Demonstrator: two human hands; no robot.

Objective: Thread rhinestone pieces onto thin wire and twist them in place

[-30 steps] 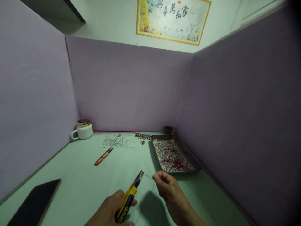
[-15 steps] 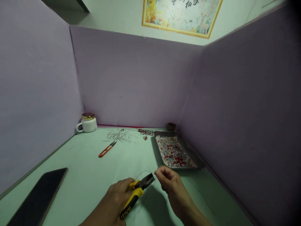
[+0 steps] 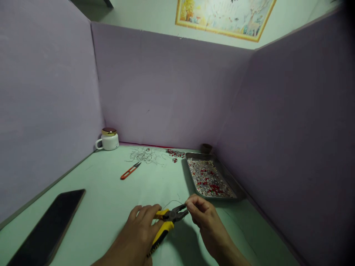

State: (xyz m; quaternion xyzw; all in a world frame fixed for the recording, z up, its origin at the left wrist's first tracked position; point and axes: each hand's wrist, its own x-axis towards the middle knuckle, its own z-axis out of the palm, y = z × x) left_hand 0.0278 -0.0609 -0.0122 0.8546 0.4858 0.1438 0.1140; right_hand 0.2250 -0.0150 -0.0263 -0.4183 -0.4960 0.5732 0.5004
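Note:
My left hand point(image 3: 140, 231) is closed around the yellow and black handles of a pair of pliers point(image 3: 175, 215). The pliers' jaws stand apart and point right, their tips close to my right fingertips. My right hand point(image 3: 203, 218) is closed in a pinch at thumb and forefinger. A thin thread or wire point(image 3: 172, 201) curves behind the pliers towards that pinch. Whatever else is between the right fingertips is too small to make out.
A metal tray point(image 3: 241, 195) of white and red beads stands at right. Red thread snips point(image 3: 130, 171), a tangle of thin strands point(image 3: 142, 156) and beaded pieces point(image 3: 175, 153) lie farther back. A lidded white mug point(image 3: 109, 142), a brown pot point(image 3: 206, 148) and a dark phone-like slab point(image 3: 47, 229) are around.
The pliers' jaws have opened and their handles have spread. Their tips have come nearer my right fingertips. The whole view has shifted slightly, with things appearing farther right.

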